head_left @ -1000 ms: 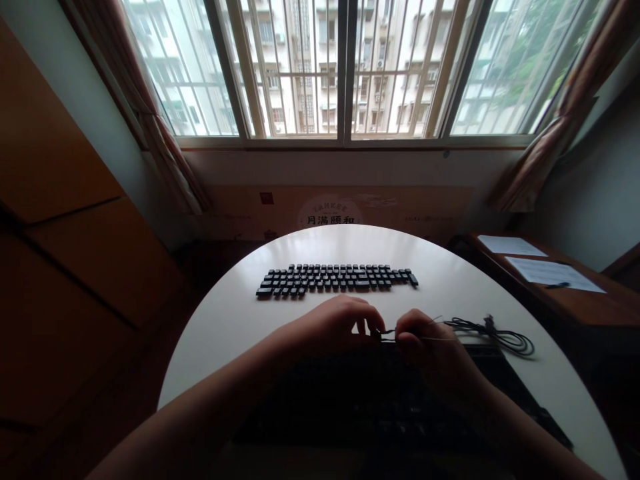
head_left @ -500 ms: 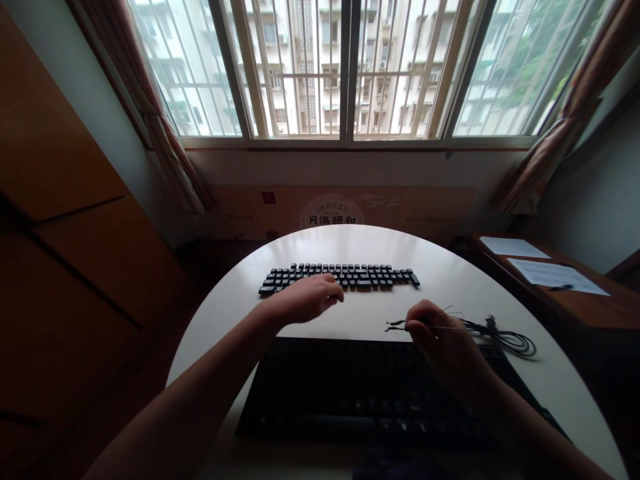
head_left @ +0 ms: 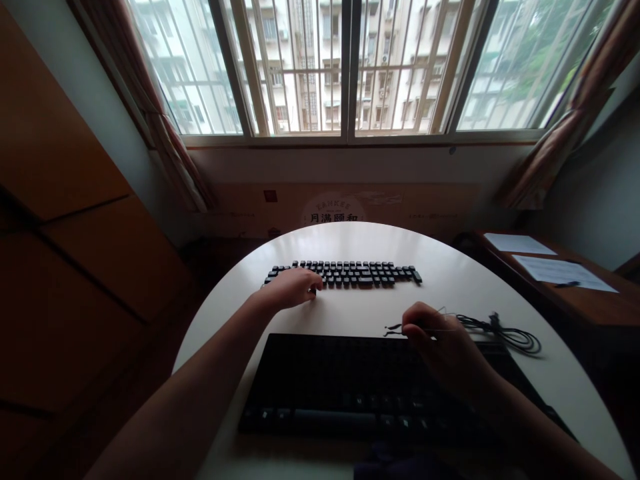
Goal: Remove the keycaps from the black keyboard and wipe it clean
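Black keycaps (head_left: 367,272) lie in rows on the far part of the white round table (head_left: 350,313). At the left part of these rows, my left hand (head_left: 295,288) is closed, with a small dark keycap (head_left: 313,293) at its fingertips just above the table. My right hand (head_left: 433,327) grips a wire keycap puller (head_left: 394,329), its dark prongs pointing left over the back edge of the black keyboard (head_left: 325,373). Keycaps show on the keyboard's near rows; its far part looks bare and dark. My right hand and forearm cover some of its right side.
A coiled black cable (head_left: 515,337) lies right of my right hand. Further right, a wooden table (head_left: 595,307) bears paper sheets (head_left: 563,272) and a pen (head_left: 567,285). A dark purple item (head_left: 395,465) is at the near edge. Beyond the table are a cardboard panel (head_left: 225,207) and a window.
My left hand has moved left along the keycap rows, and a dark keycap now shows at its fingertips. My right hand still holds the puller over the keyboard, hardly moved.
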{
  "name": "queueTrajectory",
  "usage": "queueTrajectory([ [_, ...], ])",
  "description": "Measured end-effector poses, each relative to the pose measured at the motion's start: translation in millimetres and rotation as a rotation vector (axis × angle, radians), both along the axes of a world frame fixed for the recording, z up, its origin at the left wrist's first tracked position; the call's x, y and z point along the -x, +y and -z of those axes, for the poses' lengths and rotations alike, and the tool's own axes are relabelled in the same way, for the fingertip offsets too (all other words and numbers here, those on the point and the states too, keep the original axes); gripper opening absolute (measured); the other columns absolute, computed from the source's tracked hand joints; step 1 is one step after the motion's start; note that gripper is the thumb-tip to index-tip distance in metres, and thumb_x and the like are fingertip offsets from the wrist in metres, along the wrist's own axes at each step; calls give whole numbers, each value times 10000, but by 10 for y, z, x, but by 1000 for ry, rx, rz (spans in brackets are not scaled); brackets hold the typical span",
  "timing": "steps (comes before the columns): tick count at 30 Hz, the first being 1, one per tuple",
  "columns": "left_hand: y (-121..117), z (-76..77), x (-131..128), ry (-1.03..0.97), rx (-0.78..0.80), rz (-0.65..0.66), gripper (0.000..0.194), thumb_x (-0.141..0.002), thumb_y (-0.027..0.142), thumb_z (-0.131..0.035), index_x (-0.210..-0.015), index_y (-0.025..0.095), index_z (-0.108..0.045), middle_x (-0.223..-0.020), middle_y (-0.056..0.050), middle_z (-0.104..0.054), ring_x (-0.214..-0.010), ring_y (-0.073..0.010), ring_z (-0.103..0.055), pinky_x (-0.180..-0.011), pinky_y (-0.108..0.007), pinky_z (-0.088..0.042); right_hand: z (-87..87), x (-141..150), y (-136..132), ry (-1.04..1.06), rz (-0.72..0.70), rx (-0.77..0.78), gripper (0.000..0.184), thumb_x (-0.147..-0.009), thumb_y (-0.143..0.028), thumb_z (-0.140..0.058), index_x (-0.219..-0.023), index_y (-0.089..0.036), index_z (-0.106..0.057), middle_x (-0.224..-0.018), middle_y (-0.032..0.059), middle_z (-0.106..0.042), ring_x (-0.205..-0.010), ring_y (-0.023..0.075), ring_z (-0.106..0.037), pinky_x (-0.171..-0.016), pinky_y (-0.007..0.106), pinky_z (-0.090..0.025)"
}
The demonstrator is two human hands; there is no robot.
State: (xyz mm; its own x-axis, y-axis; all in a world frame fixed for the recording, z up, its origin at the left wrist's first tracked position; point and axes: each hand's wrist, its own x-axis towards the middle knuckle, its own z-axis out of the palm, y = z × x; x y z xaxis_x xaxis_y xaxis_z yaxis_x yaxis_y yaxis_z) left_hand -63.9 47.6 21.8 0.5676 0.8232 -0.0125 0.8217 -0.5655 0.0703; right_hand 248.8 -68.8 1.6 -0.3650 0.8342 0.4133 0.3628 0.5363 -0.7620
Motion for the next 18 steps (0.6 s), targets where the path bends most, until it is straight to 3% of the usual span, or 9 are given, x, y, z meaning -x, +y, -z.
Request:
queueTrajectory([
  [5,-6,-9,-9,24,-35,-13,179,-786,186,-632,-943,239,-701,-979,-13,-731,-902,-213,-648,-710,-267,-444,-32,19,-25,-1,-31,-8,263,-978,-423,-524,-829,-205,-539,-569,-56,-466,-463,96,-382,-449,223,-307],
  [11,16,19,-20,14,-45,36,158,-808,179,-629,-902,256,-730,-984,3,-747,-973,-211,-646,-777,-276,-452,-10,30,-7,-17,-33,-5,263,-987,-415,-501,-830,-207,-538,-563,-58,-453,-464,99,-388,-451,223,-326],
  [18,6,-11,20,-11,-71,17,195,-795,194,-644,-957,262,-730,-1030,-6,-724,-952,-202,-651,-744,-259,-454,-22,14,-18,-10,-49,-12,269,-978,-420,-522,-815,-207,-538,-572,-55,-468,-467,97,-404,-450,219,-336],
])
